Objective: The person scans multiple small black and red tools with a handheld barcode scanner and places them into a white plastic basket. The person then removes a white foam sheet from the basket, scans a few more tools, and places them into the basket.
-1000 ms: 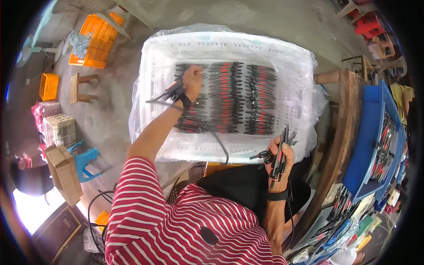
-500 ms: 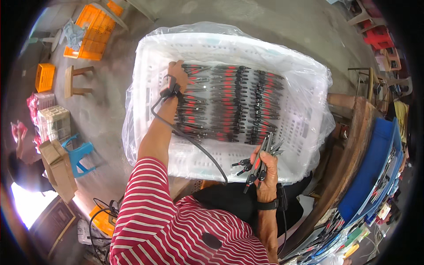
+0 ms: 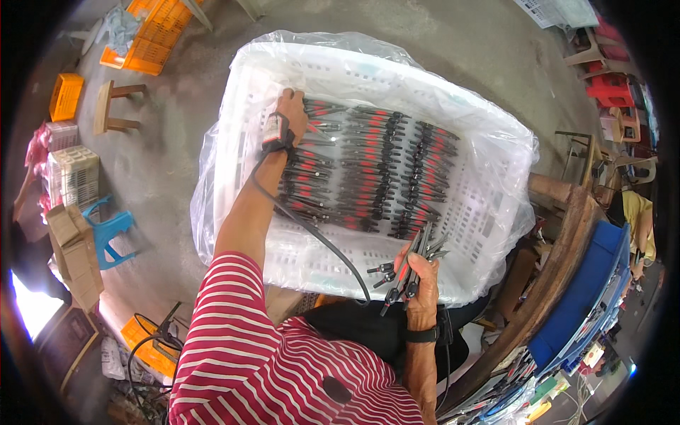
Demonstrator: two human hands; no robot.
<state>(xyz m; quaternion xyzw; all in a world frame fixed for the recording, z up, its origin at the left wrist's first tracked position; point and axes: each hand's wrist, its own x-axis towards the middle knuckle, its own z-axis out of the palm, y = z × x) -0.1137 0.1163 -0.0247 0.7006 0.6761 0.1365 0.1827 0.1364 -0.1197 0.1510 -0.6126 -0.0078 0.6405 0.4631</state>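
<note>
Rows of slim black-and-red pointed tools (image 3: 368, 156), which look like drawing compasses, lie side by side inside a white plastic basket (image 3: 489, 106). My left hand (image 3: 290, 117) reaches to the far end of the left row. Its fingers are bent downward and close together; what is under them is hidden. Near the basket's front right corner, my right hand (image 3: 423, 280) is closed round a bunch of the same tools (image 3: 411, 273). Their metal tips point away from me and their black knobbed ends toward me.
Clear plastic sheeting (image 3: 205, 191) lines the basket and hangs over its rim. At the right stands a wooden bench (image 3: 559, 248) with a blue tray (image 3: 581, 290). On the left floor are a blue stool (image 3: 110, 234), a wooden stool (image 3: 106, 106) and orange crates (image 3: 152, 39). A cable (image 3: 312, 230) trails from my left wrist.
The whole view has turned and shifted slightly. My left hand stays by the far end of the left row, and my right hand still holds its bunch.
</note>
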